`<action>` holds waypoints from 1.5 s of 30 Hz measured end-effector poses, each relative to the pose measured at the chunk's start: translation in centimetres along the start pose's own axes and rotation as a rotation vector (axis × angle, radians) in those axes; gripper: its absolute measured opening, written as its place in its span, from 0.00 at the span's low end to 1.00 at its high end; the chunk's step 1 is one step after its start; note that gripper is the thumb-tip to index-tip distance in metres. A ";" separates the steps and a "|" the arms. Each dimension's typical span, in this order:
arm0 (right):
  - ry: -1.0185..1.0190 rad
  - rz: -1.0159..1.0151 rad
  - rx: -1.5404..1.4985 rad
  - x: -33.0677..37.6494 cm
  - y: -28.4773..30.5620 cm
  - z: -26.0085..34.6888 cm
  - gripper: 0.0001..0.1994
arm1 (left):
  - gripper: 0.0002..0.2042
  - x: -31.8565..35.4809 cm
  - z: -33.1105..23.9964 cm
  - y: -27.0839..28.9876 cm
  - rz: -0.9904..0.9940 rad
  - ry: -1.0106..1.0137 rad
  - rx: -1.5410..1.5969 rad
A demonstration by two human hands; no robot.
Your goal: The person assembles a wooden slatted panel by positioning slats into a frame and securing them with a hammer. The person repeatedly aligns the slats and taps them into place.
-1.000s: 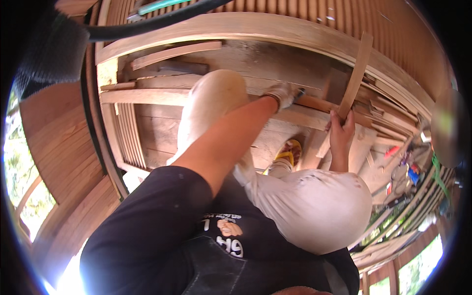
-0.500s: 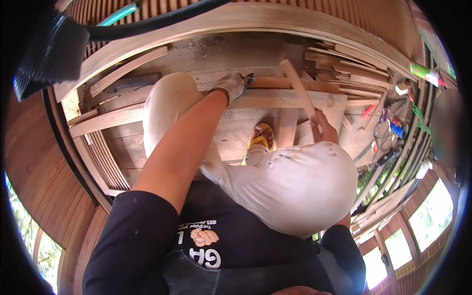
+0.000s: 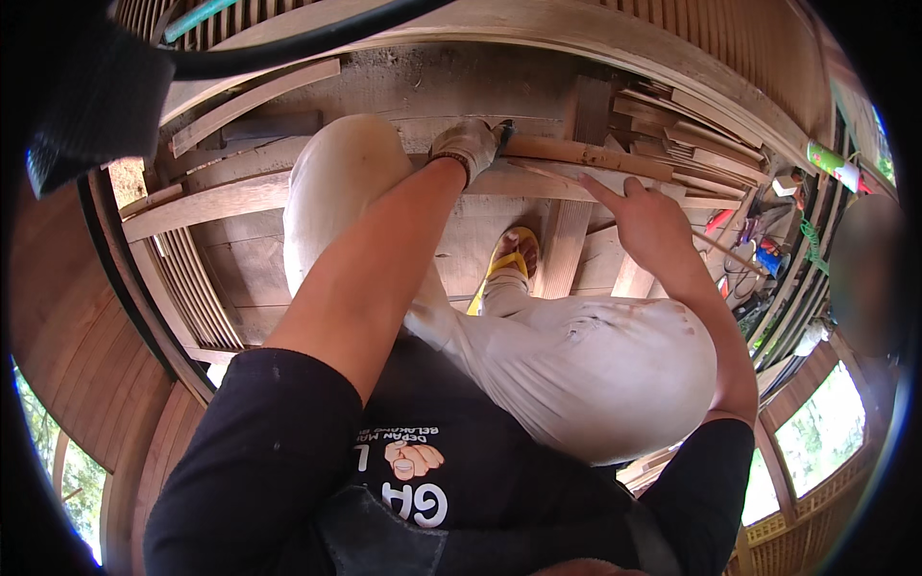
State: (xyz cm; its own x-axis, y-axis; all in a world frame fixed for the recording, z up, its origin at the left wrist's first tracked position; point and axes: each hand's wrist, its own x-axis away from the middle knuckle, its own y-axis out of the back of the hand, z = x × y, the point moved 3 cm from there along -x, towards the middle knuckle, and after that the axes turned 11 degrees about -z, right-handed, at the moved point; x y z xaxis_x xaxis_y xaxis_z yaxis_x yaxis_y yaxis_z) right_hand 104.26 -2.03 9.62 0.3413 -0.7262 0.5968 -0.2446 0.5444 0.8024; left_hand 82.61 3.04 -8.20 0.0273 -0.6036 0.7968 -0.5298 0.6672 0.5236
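Note:
My left hand (image 3: 466, 149), in a pale work glove, is closed around a small dark object (image 3: 503, 136) whose kind I cannot make out. It rests at the left end of a reddish-brown wooden bar (image 3: 576, 152) lying along a wooden beam (image 3: 235, 200). My bare right hand (image 3: 648, 219) grips a thin wooden strip (image 3: 543, 171), its index finger stretched along it. The strip slants across the bar's near side, and its other end shows beyond my wrist. The palm and remaining fingers are partly hidden.
Stacked wooden slats (image 3: 696, 139) lie at the far right. Tools and a blue item (image 3: 771, 257) sit beside a green cord (image 3: 812, 240). A green and white can (image 3: 834, 165) stands at the right rim. My sandalled foot (image 3: 517, 252) is between the beam and my knees.
My right hand has moved from beside the knee up and forward. The wooden strip it holds has swung from steep to nearly crosswise, beside the bar. My left hand stays at the bar's end.

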 end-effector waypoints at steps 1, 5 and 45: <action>0.016 -0.027 0.016 -0.7 0.9 0.4 0.37 | 0.29 -0.3 0.2 0.0 -0.023 -0.004 0.005; 0.076 -0.071 0.064 -2.2 2.0 1.5 0.36 | 0.29 -0.5 0.5 -0.1 -0.042 0.004 0.011; 0.174 0.230 0.243 -8.4 1.3 7.1 0.33 | 0.29 -2.0 1.0 -0.3 0.129 -0.099 0.111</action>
State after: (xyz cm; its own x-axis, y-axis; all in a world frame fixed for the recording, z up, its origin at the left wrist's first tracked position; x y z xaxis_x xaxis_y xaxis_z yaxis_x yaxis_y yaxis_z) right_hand 94.62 1.80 5.70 0.3967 -0.5028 0.7680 -0.5336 0.5545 0.6386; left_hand 81.89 3.63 -10.21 -0.1276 -0.5597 0.8188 -0.6137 0.6931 0.3782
